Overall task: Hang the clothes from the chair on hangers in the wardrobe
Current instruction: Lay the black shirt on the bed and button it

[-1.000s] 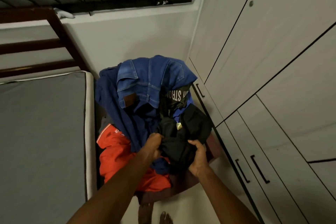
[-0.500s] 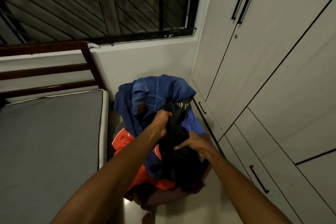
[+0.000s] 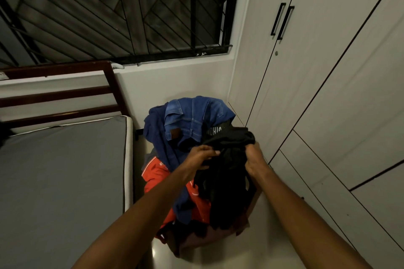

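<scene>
The left hand pinches the upper edge of a black garment, fingers curled onto the cloth. The right hand grips the same bunched edge on its other side, fist closed around the fabric. Between the two hands the garment's top runs roughly level, and from there its length hangs straight down, so its long axis is vertical, dropping toward the chair. Its lower end reaches the seat, and whether it hangs clear or rests there I cannot tell.

Behind the garment, draped over the chair's back, lie blue jeans; to the left of the chair's middle sits a red garment, partly under blue cloth.

The wardrobe stands just to the right of the chair, its doors closed and its handles well above the chair. The right hand is the nearer one to it, so that hand seems better placed to open a door while the left keeps the garment. No hanger is in view.
</scene>
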`<action>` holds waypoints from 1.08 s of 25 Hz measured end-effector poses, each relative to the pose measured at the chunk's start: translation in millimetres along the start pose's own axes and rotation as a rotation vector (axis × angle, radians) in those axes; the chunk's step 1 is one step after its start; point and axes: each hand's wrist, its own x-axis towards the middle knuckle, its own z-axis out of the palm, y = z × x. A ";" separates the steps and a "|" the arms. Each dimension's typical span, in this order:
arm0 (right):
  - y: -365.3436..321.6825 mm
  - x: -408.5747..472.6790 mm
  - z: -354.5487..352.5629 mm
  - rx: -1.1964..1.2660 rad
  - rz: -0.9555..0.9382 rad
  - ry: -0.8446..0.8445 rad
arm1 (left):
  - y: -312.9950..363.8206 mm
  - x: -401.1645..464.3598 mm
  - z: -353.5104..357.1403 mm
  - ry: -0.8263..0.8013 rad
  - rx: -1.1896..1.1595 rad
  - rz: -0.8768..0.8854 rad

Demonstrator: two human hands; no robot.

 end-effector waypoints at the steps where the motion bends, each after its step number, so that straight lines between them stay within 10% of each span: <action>1: -5.9 -2.6 2.8 0.036 -0.031 -0.001 | -13.2 -0.1 -3.7 0.028 0.060 -0.006; 9: -45.2 -27.3 38.7 0.135 -0.187 -0.081 | -41.5 6.9 -0.7 0.252 0.551 0.181; 17: -65.0 -25.5 43.9 0.000 -0.164 -0.118 | 55.1 14.8 -36.8 0.355 0.169 0.400; 27: -85.1 -37.8 28.7 -0.120 -0.250 -0.357 | 200.4 -32.5 1.6 0.078 -0.472 0.227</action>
